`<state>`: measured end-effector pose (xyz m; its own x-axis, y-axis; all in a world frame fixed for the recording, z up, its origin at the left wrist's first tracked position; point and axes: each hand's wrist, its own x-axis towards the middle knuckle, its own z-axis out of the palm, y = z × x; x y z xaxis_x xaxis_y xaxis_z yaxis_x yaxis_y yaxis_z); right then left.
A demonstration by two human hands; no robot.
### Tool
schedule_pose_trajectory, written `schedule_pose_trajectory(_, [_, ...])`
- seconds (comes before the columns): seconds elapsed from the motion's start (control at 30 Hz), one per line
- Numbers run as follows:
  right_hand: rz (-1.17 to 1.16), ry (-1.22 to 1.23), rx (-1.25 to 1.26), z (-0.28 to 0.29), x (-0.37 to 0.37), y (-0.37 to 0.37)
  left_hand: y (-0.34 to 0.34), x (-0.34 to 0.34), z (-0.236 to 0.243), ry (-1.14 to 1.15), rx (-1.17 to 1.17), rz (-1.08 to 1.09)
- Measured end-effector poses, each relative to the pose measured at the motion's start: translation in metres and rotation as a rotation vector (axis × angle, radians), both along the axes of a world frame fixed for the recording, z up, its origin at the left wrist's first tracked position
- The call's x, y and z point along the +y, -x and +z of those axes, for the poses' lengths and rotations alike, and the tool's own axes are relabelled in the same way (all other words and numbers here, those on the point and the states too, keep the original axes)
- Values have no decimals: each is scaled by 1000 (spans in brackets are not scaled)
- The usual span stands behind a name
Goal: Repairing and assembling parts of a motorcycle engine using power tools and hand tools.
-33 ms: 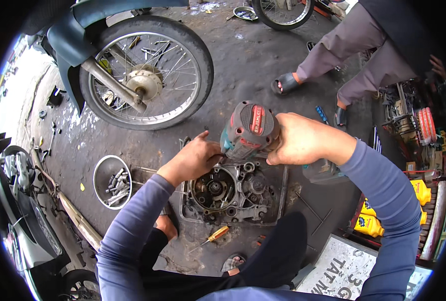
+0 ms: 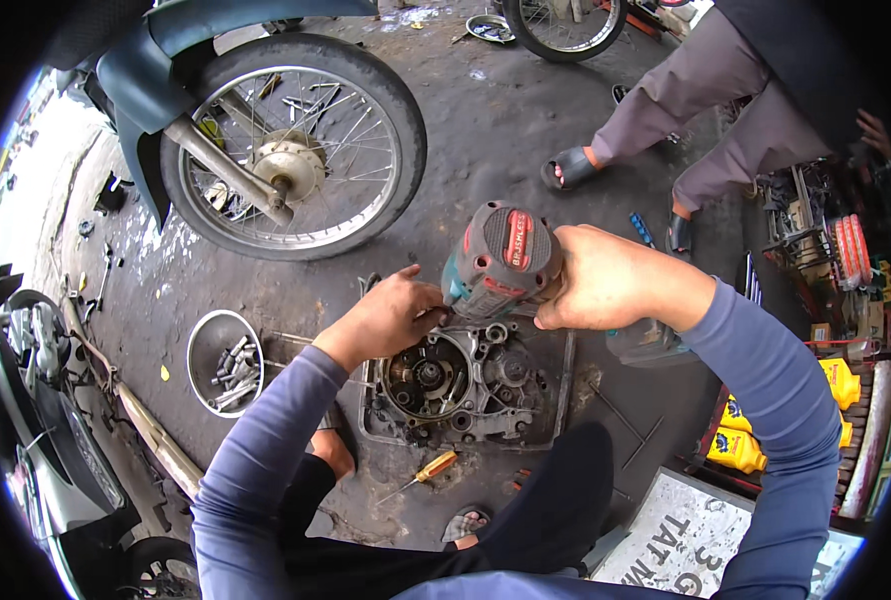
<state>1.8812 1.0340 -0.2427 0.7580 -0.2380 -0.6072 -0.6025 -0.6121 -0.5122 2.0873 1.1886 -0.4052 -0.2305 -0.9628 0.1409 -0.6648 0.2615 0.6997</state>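
Observation:
My right hand (image 2: 615, 280) is wrapped round the grip of a cordless impact driver (image 2: 495, 258), teal and black with a red label on its rear cap. The driver points down over the upper edge of an open engine crankcase (image 2: 505, 385), a greasy metal half with a round cavity on its left. My left hand (image 2: 390, 315) is closed beside the driver's front, its fingertips partly hidden; what they pinch does not show. The crankcase lies in a shallow metal tray (image 2: 565, 395) on the floor. Where the driver's tip meets the work is hidden.
A bowl of sockets (image 2: 197, 375) stands left of the tray. A yellow-handled screwdriver (image 2: 435, 466) and a T-handle wrench (image 2: 640, 440) lie nearby. A motorcycle wheel (image 2: 405, 150) stands ahead. Another person's sandalled foot (image 2: 570, 167) is far right. Yellow bottles (image 2: 735, 450) sit at right.

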Motion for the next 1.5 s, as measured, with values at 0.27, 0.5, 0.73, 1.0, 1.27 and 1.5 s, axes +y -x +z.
schedule_pose_trajectory(0.27, [-26,-52,20,36,28,36,37,27,34,-39,115,-165])
schedule_pose_trajectory(0.5, [-72,-92,51,21,57,58,65,46,13,-102,-31,-246])
schedule_pose_trajectory(0.73, [-144,29,15,-1,82,79,67,60,7,-13,-113,-181])
schedule_pose_trajectory(1.0, [51,-36,74,5,78,61,84,102,7,-22,-173,91])
schedule_pose_trajectory(1.27, [76,90,67,19,95,63,108,112,-10,-43,-187,309])
schedule_pose_trajectory(1.5, [-80,-5,122,2,89,80,110,113,-18,29,-125,326])
